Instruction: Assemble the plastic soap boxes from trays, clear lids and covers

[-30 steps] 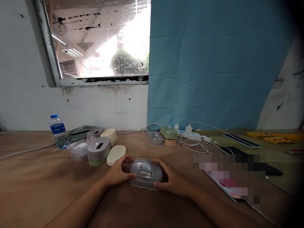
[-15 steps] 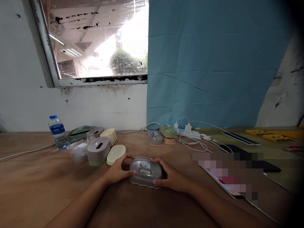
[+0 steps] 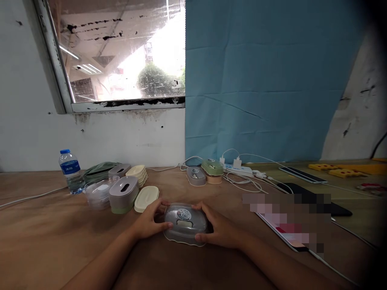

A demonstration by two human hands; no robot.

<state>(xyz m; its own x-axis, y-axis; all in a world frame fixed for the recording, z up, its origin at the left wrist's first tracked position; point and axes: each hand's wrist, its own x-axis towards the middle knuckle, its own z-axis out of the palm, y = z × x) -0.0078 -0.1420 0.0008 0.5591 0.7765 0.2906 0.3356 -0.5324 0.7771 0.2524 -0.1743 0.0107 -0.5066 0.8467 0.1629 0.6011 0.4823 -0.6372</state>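
In front of me on the wooden table is a grey oval plastic box with a clear cover point(image 3: 185, 233). A round label and a pale slot show through its top, and its lower edge is wavy. My left hand point(image 3: 153, 220) grips the left end, thumb on the near side and fingers behind. Around the right end is my right hand point(image 3: 219, 227), holding it the same way. The fingertips at the back are partly hidden. Just beyond my left hand lies a cream oval lid point(image 3: 147, 198), beside a mauve box with a slotted top point(image 3: 123, 193).
Clear covers point(image 3: 98, 197), a stack of cream lids point(image 3: 137, 174) and a water bottle point(image 3: 71, 171) stand at left. Farther back are a second grey box point(image 3: 196, 176), a green-topped box point(image 3: 212, 167) and a power strip point(image 3: 242, 170). Cables and a phone point(image 3: 276, 230) lie at right.
The covered grey box sits slightly lower in the view, nearer to me, with both hands still around it. The whole view has shifted a little.
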